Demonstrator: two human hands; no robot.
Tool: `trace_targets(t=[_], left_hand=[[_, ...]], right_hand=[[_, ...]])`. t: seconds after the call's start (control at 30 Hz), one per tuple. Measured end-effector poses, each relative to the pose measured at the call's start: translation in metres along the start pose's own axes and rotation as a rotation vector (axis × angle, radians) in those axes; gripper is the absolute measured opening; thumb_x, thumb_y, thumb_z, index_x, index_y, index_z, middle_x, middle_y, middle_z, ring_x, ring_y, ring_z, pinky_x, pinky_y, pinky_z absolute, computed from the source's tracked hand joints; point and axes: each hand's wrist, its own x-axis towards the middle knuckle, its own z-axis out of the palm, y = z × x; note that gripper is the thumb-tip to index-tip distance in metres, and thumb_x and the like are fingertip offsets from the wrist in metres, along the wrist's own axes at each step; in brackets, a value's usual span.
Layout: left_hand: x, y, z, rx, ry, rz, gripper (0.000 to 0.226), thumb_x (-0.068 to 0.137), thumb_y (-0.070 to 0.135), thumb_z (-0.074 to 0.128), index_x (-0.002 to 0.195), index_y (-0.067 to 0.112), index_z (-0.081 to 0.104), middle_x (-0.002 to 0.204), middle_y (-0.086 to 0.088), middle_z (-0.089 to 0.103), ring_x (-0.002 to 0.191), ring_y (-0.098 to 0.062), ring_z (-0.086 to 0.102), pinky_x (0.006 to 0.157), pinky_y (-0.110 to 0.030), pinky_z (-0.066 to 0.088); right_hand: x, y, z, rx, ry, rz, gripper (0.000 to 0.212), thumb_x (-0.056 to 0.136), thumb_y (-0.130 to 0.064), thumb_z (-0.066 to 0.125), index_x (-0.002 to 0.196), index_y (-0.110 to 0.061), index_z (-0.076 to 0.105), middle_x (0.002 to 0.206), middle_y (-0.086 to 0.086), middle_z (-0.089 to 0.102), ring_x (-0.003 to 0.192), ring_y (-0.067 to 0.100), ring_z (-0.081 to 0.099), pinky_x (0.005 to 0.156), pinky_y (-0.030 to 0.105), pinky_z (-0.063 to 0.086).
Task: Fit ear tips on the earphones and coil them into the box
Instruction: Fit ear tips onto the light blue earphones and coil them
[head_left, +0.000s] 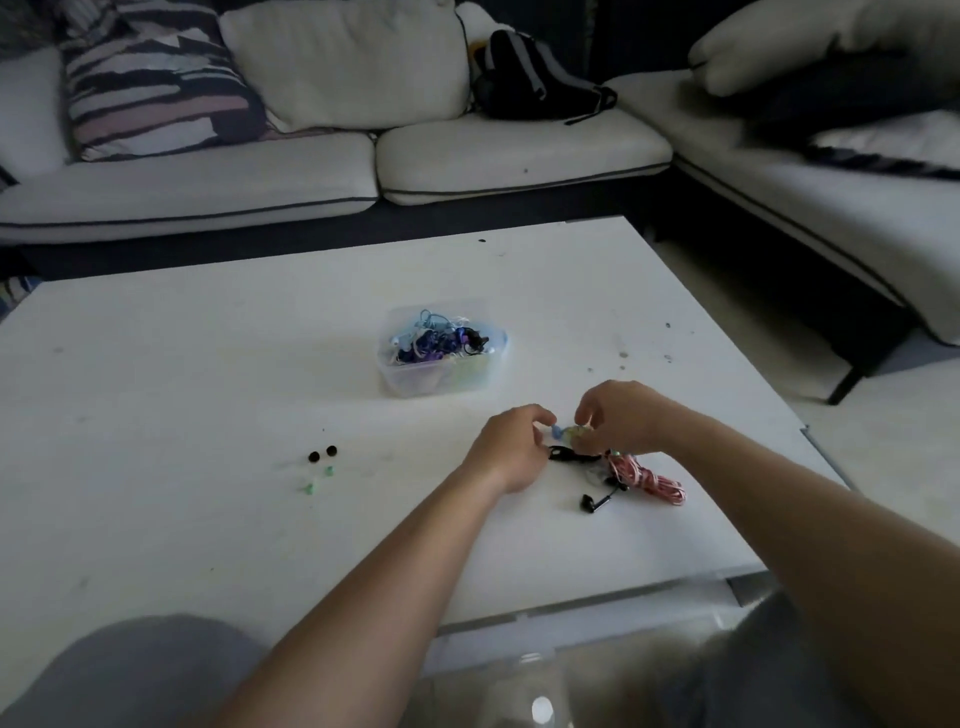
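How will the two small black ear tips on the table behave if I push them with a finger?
The black ear tips look small and round, so they would probably roll or skid on the smooth table. They seem very light; pinching is likely safer. The green ear tips lie close, so a push may scatter both.

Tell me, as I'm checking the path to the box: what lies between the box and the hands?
Bare table only, in the head view, between the box and the left hand and right hand.
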Motion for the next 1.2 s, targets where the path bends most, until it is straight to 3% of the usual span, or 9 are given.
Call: trace_targets(t=[0.13,0.27,0.43,0.57,0.67,0.8,0.9,1.07,1.2], left_hand=[[0.007,0.003,0.008,0.001,-0.03,-0.037,0.043,0.088,0.014,0.061,0.129,0.022,0.058,0.114,0.0,0.066,0.107,-0.02,0.06,0.087,-0.025,0.044],[0.014,-0.001,0.007,-0.052,-0.014,-0.062,0.042,0.087,0.022,0.066,0.128,0.023,0.056,0.106,0.004,0.063,0.1,-0.017,0.06,0.081,-0.026,0.046],[0.017,-0.004,0.002,-0.135,0.021,-0.005,0.056,0.084,0.026,0.072,0.135,0.036,0.051,0.123,0.001,0.054,0.103,-0.015,0.055,0.09,-0.028,0.046],[0.012,0.002,-0.009,-0.271,0.035,0.038,0.043,0.086,0.025,0.071,0.126,0.038,0.06,0.128,0.004,0.052,0.11,-0.011,0.049,0.089,-0.024,0.04],[0.009,0.004,-0.014,-0.281,-0.001,0.071,0.042,0.087,0.023,0.071,0.125,0.037,0.061,0.13,0.006,0.055,0.112,-0.012,0.049,0.089,-0.024,0.039],[0.011,0.002,-0.004,-0.109,-0.034,0.083,0.037,0.082,0.025,0.076,0.115,0.035,0.065,0.116,0.008,0.06,0.093,-0.006,0.054,0.082,-0.024,0.042],[0.012,0.0,0.004,0.016,-0.043,0.083,0.029,0.072,0.03,0.082,0.098,0.034,0.07,0.106,0.009,0.062,0.094,-0.01,0.057,0.082,-0.026,0.046],[0.009,-0.001,0.005,0.149,0.017,0.139,0.015,0.074,0.029,0.079,0.086,0.03,0.07,0.092,0.011,0.06,0.094,-0.015,0.061,0.08,-0.03,0.05],[0.007,0.0,-0.009,0.109,0.067,0.122,0.006,0.081,0.03,0.073,0.083,0.031,0.068,0.088,0.014,0.058,0.089,-0.011,0.057,0.071,-0.026,0.044]], right_hand=[[0.003,0.002,0.001,0.002,0.048,-0.026,0.042,0.072,-0.029,0.082,0.11,-0.022,0.065,0.101,-0.008,0.062,0.09,0.016,0.062,0.07,0.027,0.051],[0.009,0.007,-0.011,0.076,0.067,-0.063,0.028,0.072,-0.031,0.086,0.094,-0.022,0.072,0.09,-0.008,0.069,0.086,0.013,0.064,0.066,0.023,0.046],[0.011,0.008,-0.026,0.198,0.109,-0.135,0.017,0.086,-0.035,0.073,0.074,-0.023,0.075,0.068,-0.008,0.073,0.061,0.004,0.064,0.06,0.021,0.047],[0.009,0.002,-0.033,0.37,0.127,-0.159,0.019,0.093,-0.023,0.064,0.082,-0.011,0.075,0.069,-0.001,0.071,0.057,0.01,0.06,0.056,0.018,0.048],[0.007,-0.002,-0.035,0.441,0.102,-0.144,0.02,0.094,-0.02,0.061,0.084,-0.01,0.075,0.073,0.001,0.072,0.061,0.013,0.062,0.057,0.024,0.053],[0.01,0.003,-0.032,0.217,-0.077,-0.101,0.01,0.086,-0.017,0.063,0.086,-0.018,0.074,0.083,0.004,0.075,0.067,0.014,0.066,0.06,0.027,0.053],[0.007,0.006,-0.026,0.105,-0.187,-0.114,0.011,0.081,-0.018,0.072,0.086,-0.027,0.072,0.088,0.001,0.076,0.077,0.019,0.07,0.07,0.028,0.052],[0.005,-0.001,-0.024,0.097,-0.163,-0.144,0.015,0.081,-0.014,0.07,0.079,-0.03,0.071,0.083,-0.014,0.073,0.085,0.014,0.07,0.08,0.027,0.053],[0.003,-0.004,-0.026,0.133,-0.142,-0.167,0.011,0.084,-0.018,0.066,0.08,-0.025,0.074,0.085,-0.001,0.075,0.072,0.016,0.068,0.076,0.03,0.054]])
